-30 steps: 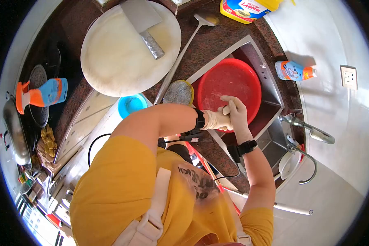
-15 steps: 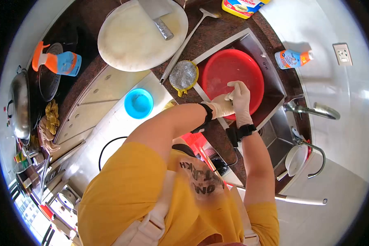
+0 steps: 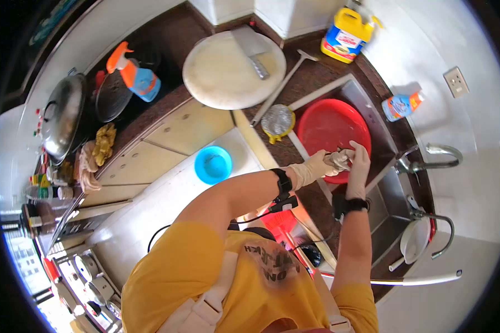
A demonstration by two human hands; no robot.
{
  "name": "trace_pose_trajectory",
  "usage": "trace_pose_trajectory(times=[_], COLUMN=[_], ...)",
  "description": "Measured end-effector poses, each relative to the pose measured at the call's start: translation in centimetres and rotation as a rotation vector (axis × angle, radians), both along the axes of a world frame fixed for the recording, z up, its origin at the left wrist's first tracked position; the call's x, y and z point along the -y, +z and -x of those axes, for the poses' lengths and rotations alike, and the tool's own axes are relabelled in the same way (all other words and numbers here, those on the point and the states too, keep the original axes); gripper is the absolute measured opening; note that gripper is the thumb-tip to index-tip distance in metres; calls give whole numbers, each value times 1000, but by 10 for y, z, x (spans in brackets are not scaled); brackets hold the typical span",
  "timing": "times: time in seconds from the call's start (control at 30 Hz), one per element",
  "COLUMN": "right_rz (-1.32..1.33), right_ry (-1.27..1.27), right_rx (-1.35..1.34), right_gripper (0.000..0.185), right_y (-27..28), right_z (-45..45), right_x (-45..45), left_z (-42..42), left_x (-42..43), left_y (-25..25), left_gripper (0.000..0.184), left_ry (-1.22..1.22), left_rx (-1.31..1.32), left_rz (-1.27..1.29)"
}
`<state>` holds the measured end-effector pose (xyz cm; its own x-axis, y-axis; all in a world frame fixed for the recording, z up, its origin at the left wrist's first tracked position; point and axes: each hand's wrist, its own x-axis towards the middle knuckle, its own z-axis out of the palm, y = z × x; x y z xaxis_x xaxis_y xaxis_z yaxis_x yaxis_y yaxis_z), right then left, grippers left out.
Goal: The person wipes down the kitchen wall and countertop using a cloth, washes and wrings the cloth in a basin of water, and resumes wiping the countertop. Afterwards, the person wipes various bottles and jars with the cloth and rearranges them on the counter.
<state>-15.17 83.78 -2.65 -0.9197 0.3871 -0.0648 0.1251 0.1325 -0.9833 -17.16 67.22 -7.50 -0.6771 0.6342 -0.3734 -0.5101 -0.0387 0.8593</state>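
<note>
Above the near edge of a red basin (image 3: pixel 311 119), my gloved left hand (image 3: pixel 313 168) closes on a crumpled, wet-looking grey-brown rag (image 3: pixel 339 159). On the rag's other side, my gloved right hand (image 3: pixel 359 166) has its fingertips and thumb bent against it, seemingly gripping it. The basin stands in the metal sink (image 3: pixel 380 130) and part of its near side is hidden behind my hands. Beside the sink's left edge lies a silvery scourer with yellow edging (image 3: pixel 278 121).
A round cutting board (image 3: pixel 216 77) carries a cleaver (image 3: pixel 250 53). A long-handled scraper (image 3: pixel 283 86) lies beside it. Bottles (image 3: pixel 400 106) and a yellow jug (image 3: pixel 347 36) stand along the wall. Taps (image 3: pixel 428 164) rise at right; a blue bowl (image 3: pixel 213 165) sits lower left.
The view has shifted, so the scene sits lower and further right. My hands have moved apart slightly, and the rag that was hidden between them now shows.
</note>
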Motion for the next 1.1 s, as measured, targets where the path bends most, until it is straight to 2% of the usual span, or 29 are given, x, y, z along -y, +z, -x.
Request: trace_pose_trajectory(times=[0.03, 0.1, 0.13, 0.17, 0.2, 0.23, 0.3, 0.33, 0.43, 0.47, 0.5, 0.57, 0.6, 0.63, 0.7, 0.73, 0.77, 0.8, 0.83, 0.9, 0.97, 1.0, 1.03, 1.1], right_rz=[118, 147, 125, 106, 33, 177, 408, 319, -108, 73, 11, -181, -192, -196, -104, 64, 233, 278, 319, 187, 235, 256, 262, 206], right_ry=[90, 279, 398, 527, 641, 723, 712, 778, 1022, 1177, 1256, 1358, 1424, 1490, 1635, 1721, 1788, 1872, 1942, 2010, 2163, 2227, 2291, 2300], right_rx=[-28, -153, -116, -84, -50, -12, 155, 144, 13, -107, -138, -253, -300, -342, -300, -235, -157, -55, 58, 1, -24, 128, 258, 300], right_gripper=[38, 53, 53, 54, 65, 63, 53, 47, 46, 50, 49, 48, 47, 47, 41, 37, 34, 31, 29, 27, 26, 24, 24, 21], right_y=[-9, 27, 39, 44, 41, 44, 60, 57, 41, 40, 36, 4, 3, 7, 48, 66, 77, 80, 75, 67, 74, 89, 79, 70], right_z=[-3, -20, -27, -32, -34, -40, -49, -51, -50, -60, -73, -95, -113, -140, -192, -218, -244, -268, -291, -329, -370, -393, -406, -427], right_x=[-4, 41, 65, 89, 112, 138, 197, 225, 318, 369, 410, 488, 531, 573, 655, 692, 725, 765, 800, 861, 908, 922, 944, 984], left_z=[-1, -9, -17, -28, -37, -45, -66, -81, -134, -159, -189, -256, -290, -325, -398, -433, -466, -497, -522, -567, -608, -626, -641, -664], left_x=[20, 57, 86, 109, 124, 143, 211, 244, 347, 390, 429, 494, 528, 561, 620, 646, 669, 692, 715, 743, 766, 769, 777, 804], left_y=[9, 16, 43, 56, 52, 48, 97, 101, 84, 96, 98, 83, 73, 71, 74, 78, 83, 86, 80, 76, 84, 88, 92, 91], left_gripper=[76, 77, 78, 75, 71, 68, 56, 48, 46, 52, 52, 60, 67, 67, 65, 65, 63, 61, 59, 60, 60, 60, 61, 58], left_ry=[25, 140, 114, 124, 148, 179, 193, 298, 561, 610, 684, 1072, 1145, 1209, 1358, 1407, 1427, 1432, 1390, 1472, 1519, 1541, 1599, 1692], left_rx=[-7, -306, -343, -373, -378, -403, -198, -246, -220, -264, -289, -335, -237, -249, -208, -218, -209, -194, -220, -169, -209, -224, -228, -154], left_rz=[11, 126, 171, 120, -98, -313, -45, -143, -79, 155, 162, 378, 182, 180, 36, 43, -108, -261, -301, 130, 185, 231, 283, 135])
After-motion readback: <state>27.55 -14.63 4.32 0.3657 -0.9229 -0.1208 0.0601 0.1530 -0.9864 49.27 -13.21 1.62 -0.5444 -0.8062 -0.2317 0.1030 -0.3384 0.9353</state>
